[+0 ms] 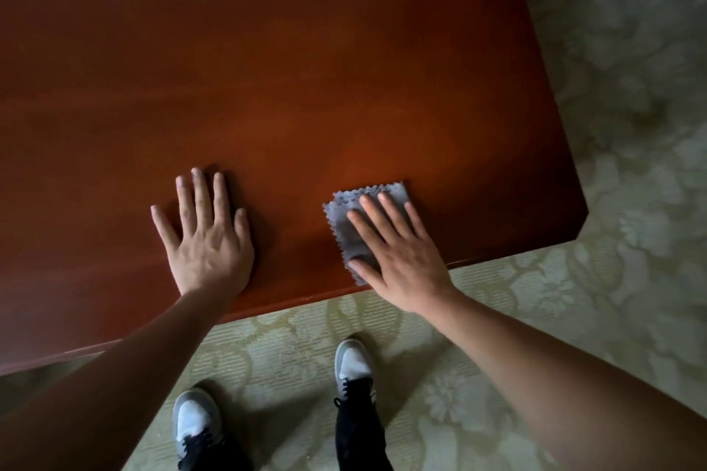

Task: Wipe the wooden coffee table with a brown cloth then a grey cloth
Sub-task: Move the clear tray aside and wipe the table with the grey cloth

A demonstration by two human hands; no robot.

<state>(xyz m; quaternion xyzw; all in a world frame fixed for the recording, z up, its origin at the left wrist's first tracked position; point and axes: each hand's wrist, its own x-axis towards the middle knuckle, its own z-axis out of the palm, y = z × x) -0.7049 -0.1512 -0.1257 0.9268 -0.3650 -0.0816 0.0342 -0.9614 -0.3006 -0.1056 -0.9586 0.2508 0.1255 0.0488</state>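
The reddish-brown wooden coffee table [267,69] fills the upper left of the head view. A small grey cloth [346,226] with zigzag edges lies flat on it near the front edge. My right hand [398,252] presses flat on top of the cloth, fingers spread, covering its right half. My left hand [204,237] rests palm-down on the bare tabletop to the left of the cloth, fingers apart and holding nothing. No brown cloth is in view.
The table's front edge [298,298] runs diagonally just below my hands, and its right corner [583,214] juts toward the pale green patterned carpet [631,126]. My two grey-and-black shoes [352,359] stand on the carpet close to the table.
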